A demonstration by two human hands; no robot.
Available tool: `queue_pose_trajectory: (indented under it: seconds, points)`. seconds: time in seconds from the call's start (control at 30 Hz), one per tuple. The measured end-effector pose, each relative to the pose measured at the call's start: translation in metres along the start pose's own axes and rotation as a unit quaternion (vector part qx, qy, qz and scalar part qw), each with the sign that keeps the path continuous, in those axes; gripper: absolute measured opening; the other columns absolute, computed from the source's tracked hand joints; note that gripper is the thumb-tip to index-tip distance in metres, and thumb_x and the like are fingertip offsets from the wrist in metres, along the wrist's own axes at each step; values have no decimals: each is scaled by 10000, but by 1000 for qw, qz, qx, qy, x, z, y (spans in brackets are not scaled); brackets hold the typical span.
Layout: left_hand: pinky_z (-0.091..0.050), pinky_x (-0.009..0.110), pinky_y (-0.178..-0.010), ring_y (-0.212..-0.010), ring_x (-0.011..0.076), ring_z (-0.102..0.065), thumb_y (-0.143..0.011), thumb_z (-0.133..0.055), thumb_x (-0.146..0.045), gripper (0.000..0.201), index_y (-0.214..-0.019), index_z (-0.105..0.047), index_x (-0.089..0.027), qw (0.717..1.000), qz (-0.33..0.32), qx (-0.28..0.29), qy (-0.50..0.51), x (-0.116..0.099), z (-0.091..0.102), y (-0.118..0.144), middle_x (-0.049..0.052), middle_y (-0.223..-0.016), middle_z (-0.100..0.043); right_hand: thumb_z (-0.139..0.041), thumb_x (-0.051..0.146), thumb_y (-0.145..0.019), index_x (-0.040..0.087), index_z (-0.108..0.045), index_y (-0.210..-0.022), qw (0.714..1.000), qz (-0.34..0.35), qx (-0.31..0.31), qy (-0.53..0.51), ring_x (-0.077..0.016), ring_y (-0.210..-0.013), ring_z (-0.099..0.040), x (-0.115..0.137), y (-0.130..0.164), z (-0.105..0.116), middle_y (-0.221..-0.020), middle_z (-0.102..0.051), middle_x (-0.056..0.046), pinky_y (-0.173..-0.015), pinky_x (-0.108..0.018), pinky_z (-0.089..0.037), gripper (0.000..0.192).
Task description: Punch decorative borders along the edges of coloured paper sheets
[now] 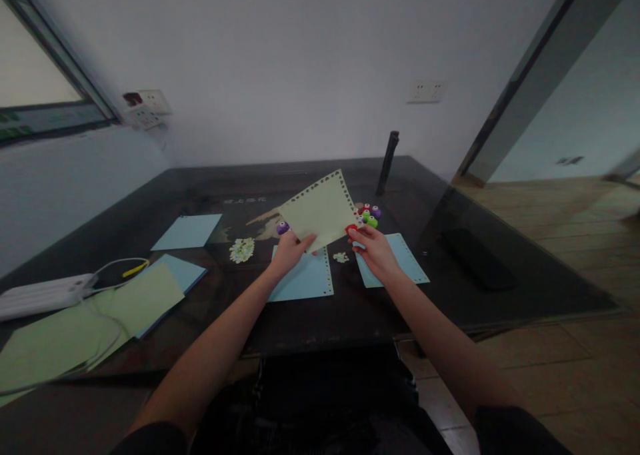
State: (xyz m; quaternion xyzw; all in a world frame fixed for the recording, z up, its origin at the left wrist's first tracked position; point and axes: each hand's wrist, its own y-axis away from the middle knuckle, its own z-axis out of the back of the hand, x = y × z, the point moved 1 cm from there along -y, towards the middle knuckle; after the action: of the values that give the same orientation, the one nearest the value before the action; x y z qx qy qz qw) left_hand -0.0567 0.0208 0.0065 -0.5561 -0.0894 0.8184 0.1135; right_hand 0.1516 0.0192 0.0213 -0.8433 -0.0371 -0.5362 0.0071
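Note:
Both hands hold a pale yellow-green sheet of paper [320, 210] tilted above the table, with a row of punched shapes along its top and right edges. My left hand [292, 252] pinches the sheet's lower left part, thumb on top. At the lower right corner, my right hand [376, 250] is closed round a small red craft punch [351, 230], which sits at the paper's edge. Beneath lies a light blue sheet [303, 280] with punched holes along its right side. Another punched blue sheet [406, 263] is partly under my right hand.
Several colourful punches [370, 215] cluster behind my right hand; a purple punch [283, 227] is left. Small paper cutouts lie in a larger pile [242, 250] and a smaller pile [341, 258]. Left are a blue sheet [187, 232], green paper [100, 312] and a white power strip [45, 296].

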Motion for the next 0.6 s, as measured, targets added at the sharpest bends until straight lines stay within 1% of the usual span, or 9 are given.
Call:
queue_pose_trajectory:
  seconds: [0.07,0.2,0.33,0.6]
  points:
    - [-434,202,-498,-499,124,-584,-820,-548,-300,241,-740,-654,-98,1000,-3,6,-2,-2,0,1,36,-532,-649,-821,313,-518,206,-638,-714,1000,9,-3,7,-111,-671,-553,0,0,0,-768,-637,14,-537,-233,-364,289]
    - [-433,199,-492,-502,125,-590,-822,-547,-302,236,-753,-647,-100,1000,2,8,10,-5,-1,2,28,-529,-644,-812,338,-527,206,-650,-724,1000,19,2,16,-139,-740,-584,-1,0,1,-796,-653,-4,-593,-251,-407,287]
    - [-441,199,-497,-501,124,-595,-822,-546,-298,231,-772,-647,-96,1000,6,9,12,-5,-1,2,29,-537,-646,-818,335,-520,199,-660,-716,1000,19,0,16,-139,-728,-590,-2,-1,1,-778,-652,-8,-594,-253,-417,286]
    - [-463,208,-512,-507,131,-603,-820,-548,-317,244,-764,-655,-106,1000,-7,10,-2,3,-2,0,33,-544,-652,-831,312,-507,196,-669,-700,1000,21,-1,0,-129,-700,-591,-4,-3,1,-753,-646,-1,-610,-258,-439,278]
